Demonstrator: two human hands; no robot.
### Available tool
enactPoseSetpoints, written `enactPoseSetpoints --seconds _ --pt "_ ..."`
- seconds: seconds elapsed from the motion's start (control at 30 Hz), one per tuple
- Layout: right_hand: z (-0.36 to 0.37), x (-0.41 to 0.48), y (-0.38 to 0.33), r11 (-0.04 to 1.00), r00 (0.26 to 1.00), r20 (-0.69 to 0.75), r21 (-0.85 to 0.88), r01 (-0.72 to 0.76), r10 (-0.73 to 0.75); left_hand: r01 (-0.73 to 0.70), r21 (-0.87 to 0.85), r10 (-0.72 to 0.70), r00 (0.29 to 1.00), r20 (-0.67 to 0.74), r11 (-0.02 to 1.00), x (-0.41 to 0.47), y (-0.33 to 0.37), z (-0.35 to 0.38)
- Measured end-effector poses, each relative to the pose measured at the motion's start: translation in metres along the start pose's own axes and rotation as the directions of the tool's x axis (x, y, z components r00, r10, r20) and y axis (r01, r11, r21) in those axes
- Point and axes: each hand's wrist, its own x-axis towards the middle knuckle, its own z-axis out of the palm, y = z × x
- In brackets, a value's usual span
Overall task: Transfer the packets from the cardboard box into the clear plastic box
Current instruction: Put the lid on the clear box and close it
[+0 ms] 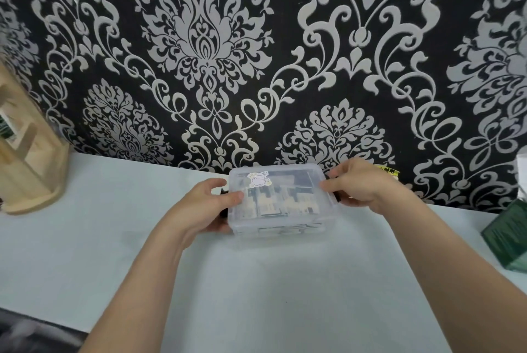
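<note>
Head view, packets (273,206) blurred through plastic, green box (510,238) cut off at right, lidded clear plastic box (285,227) at back of tabletop (256,281), left hand (205,204) and right hand (362,184) gripping its ends.

Lidded clear plastic box (285,224) w/ packets (273,207) inside

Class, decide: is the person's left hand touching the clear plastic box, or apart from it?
Touching. The head view shows the left hand gripping the clear plastic box at its left end, with the thumb lying across its top edge.
</note>
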Motion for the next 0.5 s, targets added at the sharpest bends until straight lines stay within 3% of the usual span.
enactPoseSetpoints --seconds 0.23,0.37,0.5 --pt "0.01 -0.01 -0.014 0.935 0.99 -0.079 -0.345 0.081 -0.115 -0.093 0.156 0.108 0.99 -0.089 0.983 -0.001 0.005 0.009" --pt "0.023 -0.019 -0.023 0.714 0.972 -0.078 -0.692 0.109 -0.224 -0.121 0.306 0.157 0.983 -0.094 0.944 0.001 0.003 0.009" --pt "0.041 -0.028 -0.029 0.504 0.957 -0.081 -0.861 0.075 -0.28 -0.109 0.656 0.255 0.958 -0.132 0.747 0.0 0.007 0.012"
